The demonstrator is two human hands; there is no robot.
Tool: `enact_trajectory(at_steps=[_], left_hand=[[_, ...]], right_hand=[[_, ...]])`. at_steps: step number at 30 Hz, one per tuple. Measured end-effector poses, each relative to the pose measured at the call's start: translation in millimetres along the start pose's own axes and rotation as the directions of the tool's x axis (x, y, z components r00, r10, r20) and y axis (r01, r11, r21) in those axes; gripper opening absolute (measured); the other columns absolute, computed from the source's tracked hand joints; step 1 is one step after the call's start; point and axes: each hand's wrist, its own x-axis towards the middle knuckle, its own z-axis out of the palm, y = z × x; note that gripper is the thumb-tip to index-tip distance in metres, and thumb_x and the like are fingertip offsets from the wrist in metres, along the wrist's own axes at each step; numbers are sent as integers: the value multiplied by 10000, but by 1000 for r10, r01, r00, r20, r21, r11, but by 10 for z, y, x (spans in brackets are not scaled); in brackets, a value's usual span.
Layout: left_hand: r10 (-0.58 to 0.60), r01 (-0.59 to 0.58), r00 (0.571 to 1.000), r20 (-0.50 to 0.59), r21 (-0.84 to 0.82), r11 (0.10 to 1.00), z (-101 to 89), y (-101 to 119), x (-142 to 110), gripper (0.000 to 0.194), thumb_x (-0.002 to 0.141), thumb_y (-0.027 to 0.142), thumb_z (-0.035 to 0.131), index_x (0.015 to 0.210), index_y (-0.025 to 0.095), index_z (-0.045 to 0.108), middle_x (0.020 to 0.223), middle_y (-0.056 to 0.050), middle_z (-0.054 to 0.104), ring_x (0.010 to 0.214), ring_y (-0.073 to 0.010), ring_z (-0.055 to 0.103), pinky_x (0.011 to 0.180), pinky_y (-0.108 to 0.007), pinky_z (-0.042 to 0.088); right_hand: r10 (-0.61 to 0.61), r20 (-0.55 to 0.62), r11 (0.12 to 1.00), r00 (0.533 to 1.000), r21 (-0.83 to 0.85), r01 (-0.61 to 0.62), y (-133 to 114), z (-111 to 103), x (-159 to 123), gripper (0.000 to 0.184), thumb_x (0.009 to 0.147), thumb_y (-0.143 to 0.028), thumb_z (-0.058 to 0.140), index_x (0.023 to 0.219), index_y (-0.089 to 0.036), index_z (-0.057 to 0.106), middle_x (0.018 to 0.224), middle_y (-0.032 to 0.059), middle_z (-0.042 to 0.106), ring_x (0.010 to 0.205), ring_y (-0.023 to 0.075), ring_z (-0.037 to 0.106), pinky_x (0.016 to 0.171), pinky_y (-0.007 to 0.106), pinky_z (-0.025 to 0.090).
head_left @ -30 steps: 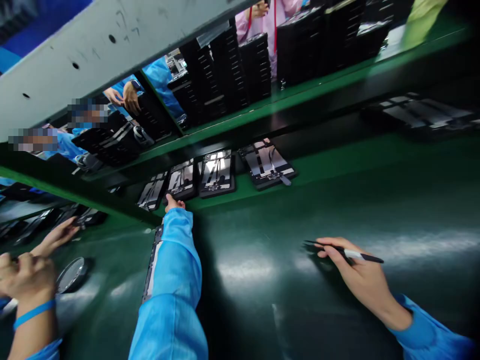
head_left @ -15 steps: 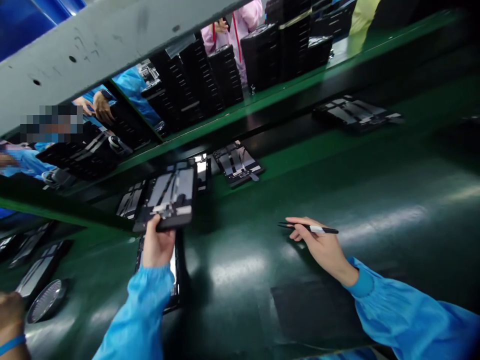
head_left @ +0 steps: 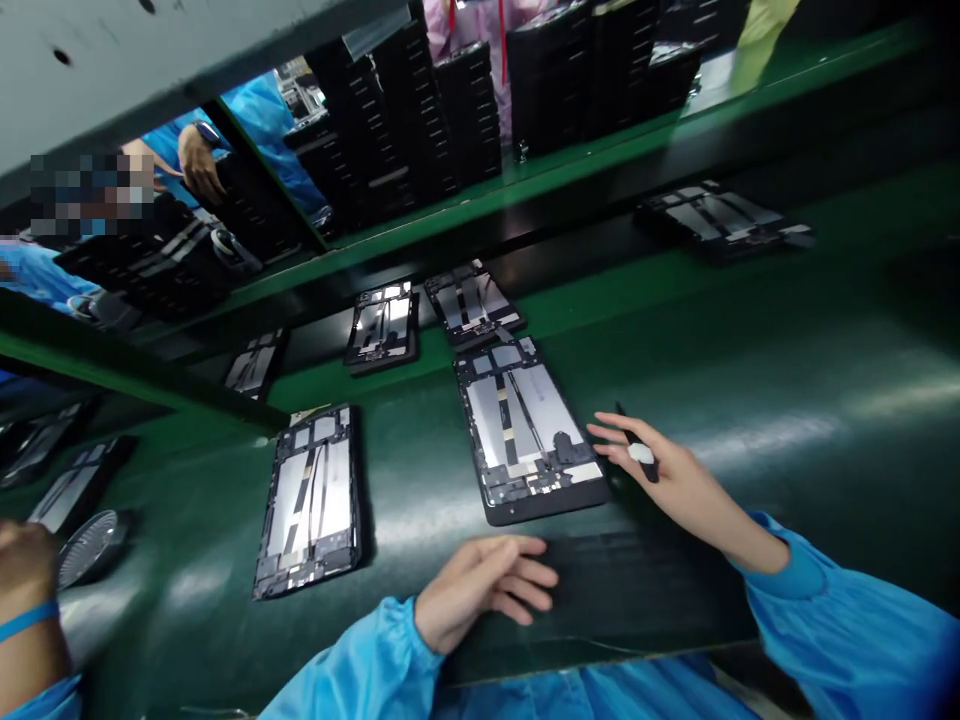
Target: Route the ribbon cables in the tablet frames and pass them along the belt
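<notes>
An opened tablet frame (head_left: 525,440) lies on the green bench in front of me, its inner parts facing up. My left hand (head_left: 484,585) rests just below it on a dark mat (head_left: 637,600), fingers loosely curled and holding nothing. My right hand (head_left: 667,480) lies at the frame's right edge and grips black tweezers (head_left: 637,452) with a white band, their tips pointing away from me. A second opened frame (head_left: 309,498) lies to the left on the bench.
Three more frames (head_left: 382,325) sit on the belt behind. Tall stacks of black trays (head_left: 450,110) stand on the far shelf. A co-worker's hand with a blue wristband (head_left: 26,600) and a round metal dish (head_left: 90,545) are at the left.
My left hand carried a frame from the belt, set it down in front of me and let go. My right hand with the tweezers moved up to the frame's right edge.
</notes>
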Motion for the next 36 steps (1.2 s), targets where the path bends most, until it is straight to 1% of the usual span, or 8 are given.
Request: enact_trajectory(at_steps=[2, 4, 6, 10, 16, 21, 29, 36], left_hand=[[240, -177, 961, -139, 361, 916, -220, 14, 1, 590, 856, 618, 598, 1183, 129, 646, 992, -132, 676, 798, -157, 642, 728, -285, 520], [512, -255, 818, -261, 633, 731, -404, 66, 69, 615, 852, 530, 619, 1330, 147, 561, 1091, -124, 630, 820, -155, 608, 723, -298, 520], [624, -240, 750, -218, 790, 565, -500, 104, 165, 782, 781, 450, 700, 1457, 164, 431, 1212, -132, 559, 843, -160, 591, 732, -319, 535], [652, -259, 758, -33, 902, 346, -466, -14, 225, 888, 738, 325, 780, 1507, 200, 353, 1311, -132, 497, 894, -162, 608, 735, -299, 557], [747, -293, 664, -28, 909, 295, -358, -279, 89, 657, 893, 322, 657, 1483, 268, 372, 1418, -104, 480, 1028, -187, 633, 669, -251, 562], [783, -239, 616, 91, 968, 75, -304, -159, 17, 555, 903, 441, 631, 1390, 227, 474, 1299, -114, 562, 1182, -248, 567, 950, -392, 523], [802, -292, 517, 298, 943, -162, -101, -117, 84, 181, 939, 343, 601, 1010, 180, 632, 896, -46, 646, 790, -172, 582, 672, -298, 452], [814, -393, 524, 250, 919, -29, -166, 8, 105, 73, 936, 220, 613, 991, 194, 653, 883, 12, 695, 791, -126, 622, 728, -259, 457]], right_hand=[[-3, 29, 998, 1000, -70, 5, 39, -30, -46, 583, 929, -449, 577, 1443, -230, 410, 1424, 148, 520, 1206, 276, 606, 1005, 420, 522], [-25, 74, 989, 997, -141, 35, 38, -26, -57, 709, 871, -440, 649, 1482, -240, 349, 1465, 139, 477, 1286, 289, 539, 1055, 440, 480], [-32, 131, 971, 991, -232, 62, 11, -15, -51, 824, 809, -408, 713, 1508, -242, 310, 1464, 136, 477, 1312, 308, 510, 1059, 458, 471], [-43, 201, 938, 979, -330, 109, 6, -30, -112, 807, 755, -334, 753, 1472, -267, 390, 1465, 101, 486, 1270, 317, 548, 965, 415, 539], [-190, 38, 919, 981, -345, 192, 135, -11, -374, 401, 855, -373, 684, 1225, -234, 614, 1290, 72, 640, 1043, 281, 691, 854, 392, 600], [-497, -55, 780, 866, -466, 419, -6, 167, -622, 313, 877, -206, 666, 1188, -236, 637, 1191, 79, 690, 1057, 248, 689, 930, 396, 587], [-499, 468, 707, 729, -267, 655, 13, 542, -905, 264, 926, -108, 515, 1129, -171, 671, 1260, 98, 656, 1255, 209, 570, 1132, 379, 423], [-545, 376, 744, 749, -195, 639, -154, 460, -713, 273, 933, -125, 560, 1189, -209, 606, 1214, 65, 677, 1157, 163, 629, 1011, 291, 523]])
